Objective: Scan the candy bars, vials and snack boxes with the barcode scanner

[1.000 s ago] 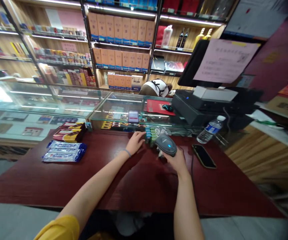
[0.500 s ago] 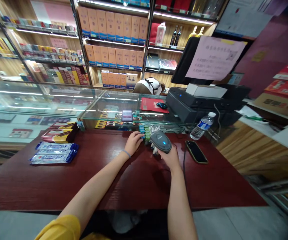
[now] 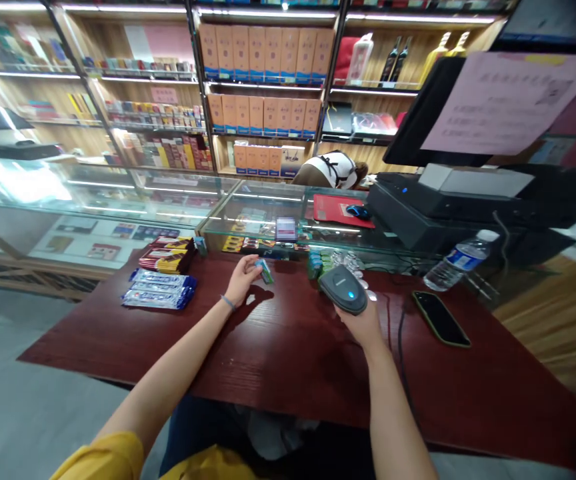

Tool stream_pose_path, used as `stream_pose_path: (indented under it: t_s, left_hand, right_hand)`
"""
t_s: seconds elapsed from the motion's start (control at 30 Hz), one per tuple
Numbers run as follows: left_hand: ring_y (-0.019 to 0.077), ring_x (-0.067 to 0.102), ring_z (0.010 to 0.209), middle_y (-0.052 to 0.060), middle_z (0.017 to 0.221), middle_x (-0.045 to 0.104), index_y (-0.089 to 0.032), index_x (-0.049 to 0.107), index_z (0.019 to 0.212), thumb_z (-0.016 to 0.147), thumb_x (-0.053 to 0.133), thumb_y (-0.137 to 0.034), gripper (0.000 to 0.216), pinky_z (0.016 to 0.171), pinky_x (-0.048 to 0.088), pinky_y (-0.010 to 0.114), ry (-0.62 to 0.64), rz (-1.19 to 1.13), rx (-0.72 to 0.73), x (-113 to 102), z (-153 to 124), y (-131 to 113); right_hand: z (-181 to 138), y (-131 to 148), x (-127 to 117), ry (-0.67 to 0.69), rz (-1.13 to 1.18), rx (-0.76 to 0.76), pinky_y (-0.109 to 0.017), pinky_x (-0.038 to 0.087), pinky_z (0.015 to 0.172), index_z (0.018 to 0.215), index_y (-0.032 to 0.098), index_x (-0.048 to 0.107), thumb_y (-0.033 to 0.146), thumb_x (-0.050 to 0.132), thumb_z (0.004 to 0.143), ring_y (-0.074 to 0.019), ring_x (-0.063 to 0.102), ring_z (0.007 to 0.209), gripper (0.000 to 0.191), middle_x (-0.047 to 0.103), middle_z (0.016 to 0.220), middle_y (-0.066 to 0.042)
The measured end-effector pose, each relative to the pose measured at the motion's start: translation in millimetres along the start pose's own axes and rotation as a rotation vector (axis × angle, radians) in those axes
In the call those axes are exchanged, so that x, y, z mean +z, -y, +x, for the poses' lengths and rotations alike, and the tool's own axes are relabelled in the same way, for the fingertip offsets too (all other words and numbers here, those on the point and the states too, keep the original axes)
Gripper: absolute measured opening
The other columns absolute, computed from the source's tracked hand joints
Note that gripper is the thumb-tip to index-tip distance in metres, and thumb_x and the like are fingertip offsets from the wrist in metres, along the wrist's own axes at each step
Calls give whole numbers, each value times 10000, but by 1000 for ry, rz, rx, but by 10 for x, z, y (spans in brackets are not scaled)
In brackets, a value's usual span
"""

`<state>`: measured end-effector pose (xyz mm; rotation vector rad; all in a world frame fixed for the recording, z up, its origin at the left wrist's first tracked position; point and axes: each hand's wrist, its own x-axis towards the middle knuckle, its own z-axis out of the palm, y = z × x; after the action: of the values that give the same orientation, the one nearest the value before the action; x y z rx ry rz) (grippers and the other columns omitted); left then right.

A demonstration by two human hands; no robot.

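Dark-red wood tabletop [image 3: 288, 353]; left hand [image 3: 243, 277] pinches a small blue-green pack [image 3: 267, 272] in its fingertips, presumably to leave most of it uncovered. Pack is left of the grouped small packs [image 3: 314, 264], well apart from the silver-blue wrappers [image 3: 158, 290]. Right hand [image 3: 365, 325] closed round the scanner [image 3: 344, 289], probably by a handle, hidden below, so the head is clear. Both arms reach forward, converging; cable [image 3: 401, 360] just right of right forearm.
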<state>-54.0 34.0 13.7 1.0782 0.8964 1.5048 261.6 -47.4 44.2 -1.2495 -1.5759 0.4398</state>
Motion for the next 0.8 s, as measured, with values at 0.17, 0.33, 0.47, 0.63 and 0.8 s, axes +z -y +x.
stream_pose_path:
  t_s: [0.17, 0.33, 0.47, 0.63, 0.8]
  left_hand:
    - [134, 661, 831, 67, 1075, 706, -170, 643, 1183, 753, 811, -261, 471, 696, 545, 240, -55, -262, -162, -387, 13, -138]
    - [113, 667, 848, 80, 1161, 705, -166, 668, 1192, 846, 720, -193, 351, 685, 541, 197, -45, -431, -239, -464, 30, -163]
    - [111, 670, 816, 75, 1138, 710, -164, 680, 1159, 884, 678, -193, 277, 627, 534, 190, -13, -464, -286, -476, 47, -147]
    - [97, 664, 783, 70, 1114, 710, -157, 690, 1123, 901, 660, -207, 229, 604, 528, 181, 5, -478, -311, -482, 65, -129]
    - [89, 653, 783, 73, 1097, 711, -153, 702, 1091, 915, 633, -180, 191, 630, 512, 179, 3, -539, -318, -462, 44, -135]
  right_hand:
    - [-91, 135, 259, 194, -54, -41, -300, 553, 736, 1148, 213, 602, 314, 688, 718, -231, 711, 863, 450, 745, 911, -40]
    - [-160, 283, 375, 403, -209, -156, -277, 507, 647, 1211, 240, 537, 287, 665, 745, -257, 737, 775, 485, 748, 862, -32]
    - [-191, 368, 446, 499, -319, -234, -273, 495, 651, 1231, 258, 514, 230, 668, 732, -270, 751, 787, 523, 765, 922, -34]
    - [-224, 418, 512, 593, -404, -329, -291, 497, 669, 1296, 264, 473, 227, 679, 714, -278, 754, 805, 619, 769, 1001, -36]
    - [-232, 408, 503, 632, -422, -355, -282, 463, 632, 1111, 241, 554, 227, 661, 717, -283, 749, 776, 408, 761, 886, -24]
